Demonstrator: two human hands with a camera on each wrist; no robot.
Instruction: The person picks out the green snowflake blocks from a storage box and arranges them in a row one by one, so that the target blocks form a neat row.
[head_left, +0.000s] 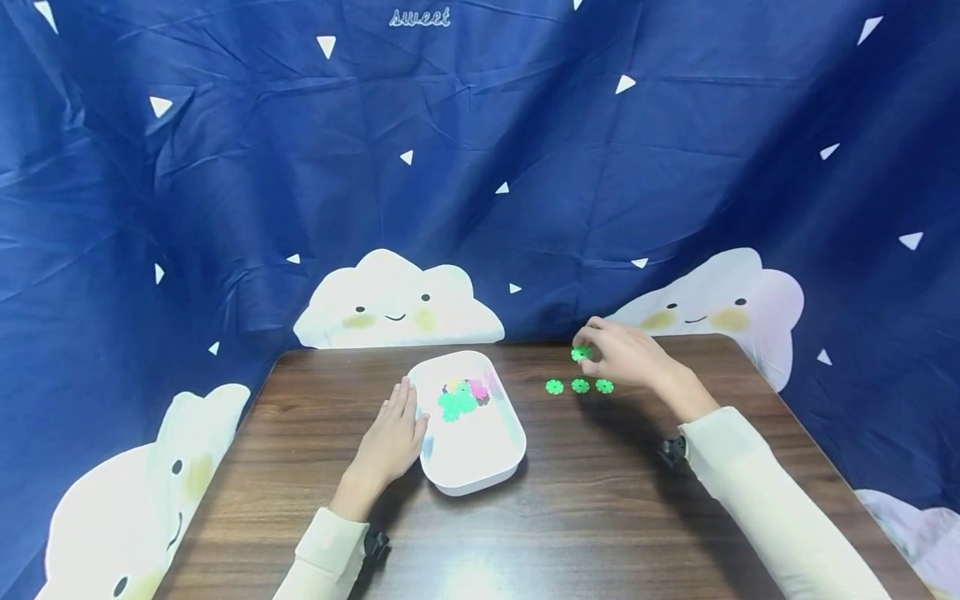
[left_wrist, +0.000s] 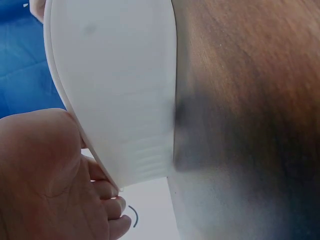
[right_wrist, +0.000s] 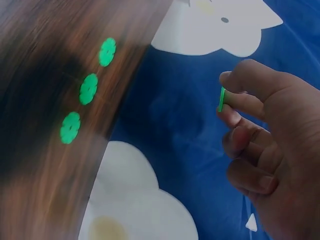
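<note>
In the head view, the left hand (head_left: 392, 437) lies with its fingers straight and together against the near-left rim of a white tray (head_left: 468, 454). The tray stands on the wooden counter (head_left: 600, 517) and holds a small heap of plastic pieces (head_left: 457, 404), mostly green, with pink, yellow and darker ones among them. The left wrist view shows none of that heap; instead it gives the tray's smooth outer wall, with the thumb and fingertips along its rim.

The right hand (head_left: 626, 352) pinches a green flower-shaped piece (head_left: 581, 354), which from the head appears just beyond the middle of three matching green discs (head_left: 580, 386) set in a row to the right of the tray. From the head its notched face is seen; the right wrist view turns it edge-on, a thin strip between the fingertips against the blue cloth (head_left: 525, 125), with the other fingers curled. That view takes in the three discs on the counter too, but the tray is outside it.
</note>
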